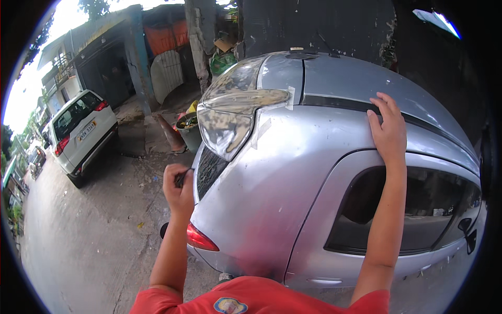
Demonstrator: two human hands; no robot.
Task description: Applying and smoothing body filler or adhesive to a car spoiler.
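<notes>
A silver hatchback [298, 136] stands right in front of me. Its rear spoiler [230, 118] is sanded, with patchy tan and grey areas, and strips of masking tape [291, 98] mark its border on the body. My right hand [389, 128] lies on the roof edge above the side door, fingers stretched over the black roof trim [342, 103]. Beside the rear window [210, 170], my left hand [178, 186] is closed around something small and dark that its fingers mostly hide. That hand is a little apart from the spoiler.
The red tail light [201, 238] sits below my left hand. Beyond the spoiler are a grey bin [189, 133] with rubbish and an orange-brown cone [170, 133]. A white SUV [83, 133] is parked on the concrete at left. A dark wall [324, 26] rises behind the car.
</notes>
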